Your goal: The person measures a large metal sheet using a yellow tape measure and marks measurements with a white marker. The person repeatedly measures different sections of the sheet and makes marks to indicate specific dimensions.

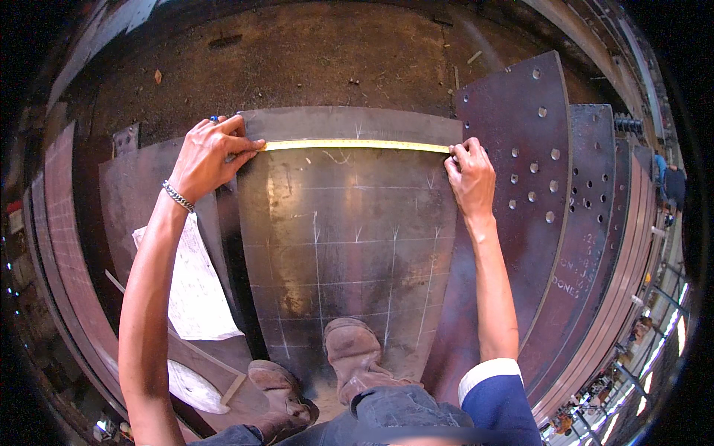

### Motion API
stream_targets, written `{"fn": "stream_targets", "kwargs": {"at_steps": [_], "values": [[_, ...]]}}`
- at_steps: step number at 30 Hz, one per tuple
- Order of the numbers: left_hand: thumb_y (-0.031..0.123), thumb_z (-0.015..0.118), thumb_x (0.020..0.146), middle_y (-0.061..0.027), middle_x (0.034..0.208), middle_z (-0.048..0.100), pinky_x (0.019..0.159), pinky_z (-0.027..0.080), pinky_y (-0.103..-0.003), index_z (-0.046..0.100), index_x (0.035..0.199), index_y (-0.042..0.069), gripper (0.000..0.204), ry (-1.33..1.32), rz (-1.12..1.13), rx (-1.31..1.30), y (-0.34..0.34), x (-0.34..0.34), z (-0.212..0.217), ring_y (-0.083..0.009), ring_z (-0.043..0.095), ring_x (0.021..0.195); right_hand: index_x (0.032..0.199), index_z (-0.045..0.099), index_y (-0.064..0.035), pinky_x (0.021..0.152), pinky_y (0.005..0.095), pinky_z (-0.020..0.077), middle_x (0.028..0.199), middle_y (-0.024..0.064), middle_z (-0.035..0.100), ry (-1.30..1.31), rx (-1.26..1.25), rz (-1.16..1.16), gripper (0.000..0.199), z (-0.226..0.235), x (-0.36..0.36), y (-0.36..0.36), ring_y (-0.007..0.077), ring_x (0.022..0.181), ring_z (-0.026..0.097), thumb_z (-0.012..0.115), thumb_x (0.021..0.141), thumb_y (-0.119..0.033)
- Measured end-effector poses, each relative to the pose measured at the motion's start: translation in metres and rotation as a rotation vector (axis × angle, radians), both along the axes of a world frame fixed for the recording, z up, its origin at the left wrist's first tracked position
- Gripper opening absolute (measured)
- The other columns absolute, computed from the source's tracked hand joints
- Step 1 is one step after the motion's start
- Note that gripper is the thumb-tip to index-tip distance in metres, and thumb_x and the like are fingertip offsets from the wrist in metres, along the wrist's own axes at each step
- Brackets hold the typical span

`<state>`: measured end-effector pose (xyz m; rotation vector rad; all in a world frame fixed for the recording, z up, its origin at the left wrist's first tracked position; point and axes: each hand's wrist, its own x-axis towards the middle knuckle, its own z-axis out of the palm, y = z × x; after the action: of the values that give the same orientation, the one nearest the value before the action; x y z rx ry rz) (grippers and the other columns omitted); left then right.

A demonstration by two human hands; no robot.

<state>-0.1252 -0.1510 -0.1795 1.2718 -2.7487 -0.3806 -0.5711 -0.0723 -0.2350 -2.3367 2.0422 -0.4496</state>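
Observation:
A yellow tape measure is stretched across the far part of a grey steel plate marked with chalk lines and arrowheads. My left hand pinches the tape's left end at the plate's left edge; a metal bracelet circles that wrist. At the plate's right edge my right hand grips the other end between thumb and fingers. The tape lies nearly straight between them, just beyond the first chalk line. Whether a tape case is inside either hand cannot be seen.
White paper sheets lie left of the plate. Dark plates with drilled holes overlap along the right. One of my boots stands on the marked plate, the other boot to its left. Brown, littered ground stretches beyond.

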Motion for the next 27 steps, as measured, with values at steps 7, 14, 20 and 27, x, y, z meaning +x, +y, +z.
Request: {"fn": "stream_targets", "kwargs": {"at_steps": [7,14,20,27], "values": [[0.023,0.074,0.088,-0.0052,0.089,0.063,0.079,0.049,-0.038,0.083,0.103,0.020,0.017,0.034,-0.013,-0.028,0.0002,0.0023,-0.0052,-0.0253,0.062,0.084,0.092,0.063,-0.0038,0.079,0.0444,0.0560,0.096,0.0120,0.058,-0.004,0.001,-0.004,0.016,-0.0005,0.0019,0.0003,0.0317,0.091,0.064,0.074,0.081,-0.007],[0.023,0.074,0.088,-0.0051,0.089,0.063,0.079,0.049,-0.038,0.082,0.103,0.020,0.017,0.005,-0.016,-0.020,-0.0001,0.0001,-0.0030,-0.0252,0.062,0.085,0.091,0.063,-0.0032,0.080,0.0441,0.0565,0.097,0.0130,0.059,0.005,0.005,-0.004,0.014,0.0012,0.0016,0.0002,0.0322,0.091,0.065,0.073,0.082,-0.006],[0.022,0.074,0.086,-0.0048,0.090,0.063,0.081,0.049,-0.039,0.082,0.104,0.019,0.019,-0.031,-0.038,-0.024,-0.0019,0.0012,-0.0036,-0.0250,0.062,0.086,0.091,0.063,-0.0035,0.079,0.0440,0.0566,0.097,0.0125,0.059,0.007,0.002,-0.014,0.012,0.0004,0.0017,0.0003,0.0314,0.091,0.065,0.071,0.083,-0.005],[0.022,0.073,0.087,-0.0045,0.090,0.063,0.081,0.048,-0.038,0.082,0.104,0.019,0.019,-0.015,-0.047,-0.020,-0.0021,0.0009,-0.0038,-0.0245,0.062,0.086,0.090,0.062,-0.0038,0.077,0.0443,0.0569,0.096,0.0122,0.058,0.005,-0.003,-0.020,0.012,-0.0010,0.0020,0.0002,0.0316,0.091,0.065,0.071,0.083,-0.005]]}}
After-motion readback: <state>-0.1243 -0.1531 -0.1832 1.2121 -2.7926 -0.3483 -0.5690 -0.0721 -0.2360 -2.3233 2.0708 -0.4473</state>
